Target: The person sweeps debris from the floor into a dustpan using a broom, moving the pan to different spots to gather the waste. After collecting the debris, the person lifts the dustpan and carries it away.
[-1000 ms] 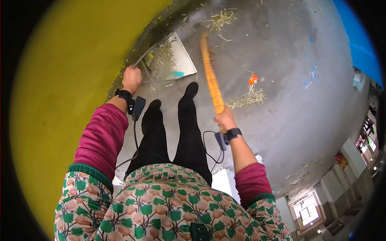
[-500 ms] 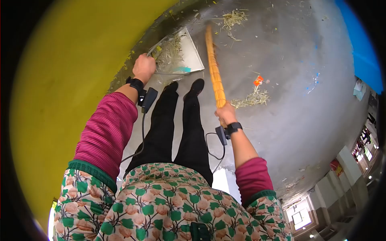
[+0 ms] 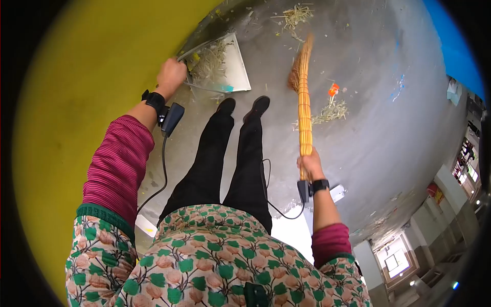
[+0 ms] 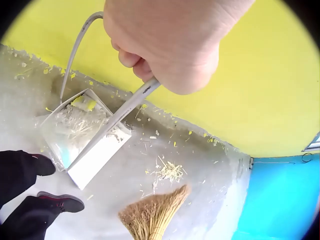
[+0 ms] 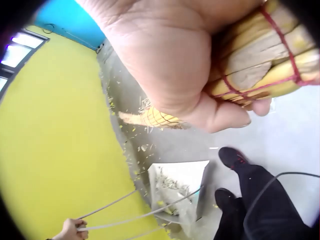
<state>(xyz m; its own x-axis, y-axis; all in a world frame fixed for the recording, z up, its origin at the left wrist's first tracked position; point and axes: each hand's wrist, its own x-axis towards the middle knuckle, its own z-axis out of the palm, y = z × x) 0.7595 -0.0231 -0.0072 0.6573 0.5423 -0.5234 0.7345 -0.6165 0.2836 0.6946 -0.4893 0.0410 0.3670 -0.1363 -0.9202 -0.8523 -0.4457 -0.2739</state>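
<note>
My left hand grips the bent grey handle of a white dustpan on the floor. Dry straw, clear plastic and a teal scrap lie in the pan. My right hand is wrapped around the yellow bound handle of a straw broom, whose red bindings show in the right wrist view. The broom's brown bristles, seen in the left wrist view, fan out over the floor to the right of the dustpan. A loose pile of straw and an orange wrapper lie just right of the broom.
Another straw heap lies farther ahead on the grey floor. A yellow wall runs along the left, with scraps at its foot. A blue surface stands at the right. My shoes are close to the dustpan.
The broom and my right hand have swung to the right, away from the dustpan and toward the straw by the orange wrapper. My left hand has shifted slightly left, still gripping the dustpan handle.
</note>
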